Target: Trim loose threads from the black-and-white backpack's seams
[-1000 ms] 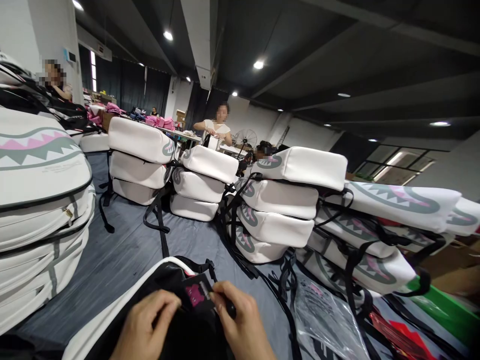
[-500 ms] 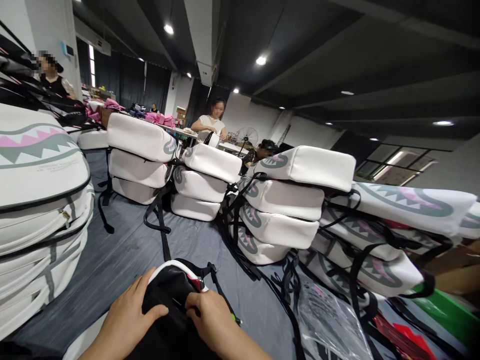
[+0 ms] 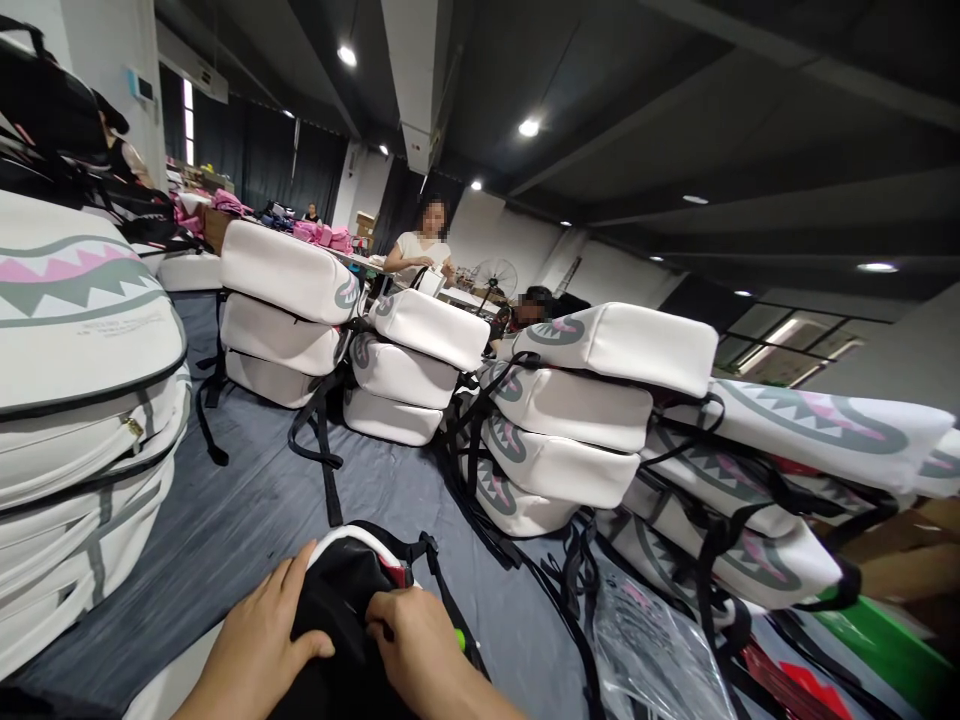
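Note:
A black bag with white edging (image 3: 349,590) lies in front of me at the bottom centre, a strip of red showing near its top right edge. My left hand (image 3: 259,635) rests on its left side, fingers along the white rim and thumb apart on the black surface. Over the right side, my right hand (image 3: 416,635) has its fingers curled and pressed together against the black material; what they pinch is hidden. Just right of that hand shows a small green item (image 3: 460,640).
White bags with shark-mouth prints stand in stacks at the left (image 3: 75,350), centre (image 3: 420,375) and right (image 3: 570,450). Black straps trail over the grey table cover (image 3: 262,510). Clear plastic packaging (image 3: 652,640) lies at lower right. Other people are beyond the stacks.
The view has shifted slightly. My right hand has moved a little left on the black material, while my left hand keeps nearly the same place on the bag.

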`<action>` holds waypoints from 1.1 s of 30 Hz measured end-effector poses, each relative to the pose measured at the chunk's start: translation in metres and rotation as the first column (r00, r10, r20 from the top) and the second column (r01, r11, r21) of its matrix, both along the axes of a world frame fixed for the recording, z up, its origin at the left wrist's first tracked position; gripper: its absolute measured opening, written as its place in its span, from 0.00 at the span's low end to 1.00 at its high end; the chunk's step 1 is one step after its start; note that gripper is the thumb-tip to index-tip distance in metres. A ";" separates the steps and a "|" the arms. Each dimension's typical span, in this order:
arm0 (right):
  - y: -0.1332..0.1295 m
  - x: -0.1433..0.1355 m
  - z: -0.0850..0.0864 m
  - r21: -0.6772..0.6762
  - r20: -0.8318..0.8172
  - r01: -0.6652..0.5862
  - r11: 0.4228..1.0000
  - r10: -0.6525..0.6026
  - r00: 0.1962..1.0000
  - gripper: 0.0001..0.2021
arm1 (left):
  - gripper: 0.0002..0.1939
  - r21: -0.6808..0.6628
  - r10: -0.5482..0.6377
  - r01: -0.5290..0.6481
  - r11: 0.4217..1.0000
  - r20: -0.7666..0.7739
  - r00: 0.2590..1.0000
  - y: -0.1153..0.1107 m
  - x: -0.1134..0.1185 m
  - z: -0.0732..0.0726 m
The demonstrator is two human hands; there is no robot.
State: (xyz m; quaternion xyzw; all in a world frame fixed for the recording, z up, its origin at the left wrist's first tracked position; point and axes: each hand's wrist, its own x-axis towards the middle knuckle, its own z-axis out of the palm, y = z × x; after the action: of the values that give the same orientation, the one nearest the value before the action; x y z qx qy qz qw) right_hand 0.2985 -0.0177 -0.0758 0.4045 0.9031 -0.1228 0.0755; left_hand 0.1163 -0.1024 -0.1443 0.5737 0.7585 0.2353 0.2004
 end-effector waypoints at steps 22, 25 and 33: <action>0.004 -0.011 -0.020 0.193 0.272 -0.357 0.914 0.300 0.914 0.07 | 0.41 -0.010 -0.018 0.017 1.000 -0.046 0.999 0.001 0.000 -0.005; 0.003 -0.007 -0.026 0.255 0.251 -0.383 0.888 0.321 0.913 0.03 | 0.41 0.002 -0.019 0.019 1.000 -0.037 0.999 0.000 -0.001 -0.005; -0.001 -0.018 -0.013 0.306 0.001 -0.222 0.926 0.233 0.973 0.16 | 0.42 0.008 -0.030 0.030 1.000 -0.026 0.999 -0.004 -0.001 -0.003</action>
State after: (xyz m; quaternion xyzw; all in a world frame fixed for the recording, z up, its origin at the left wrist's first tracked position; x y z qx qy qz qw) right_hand 0.2806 -0.0191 -0.0886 0.3018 0.9531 0.0201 0.0099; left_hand 0.1148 -0.1061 -0.1475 0.5888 0.7514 0.2282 0.1916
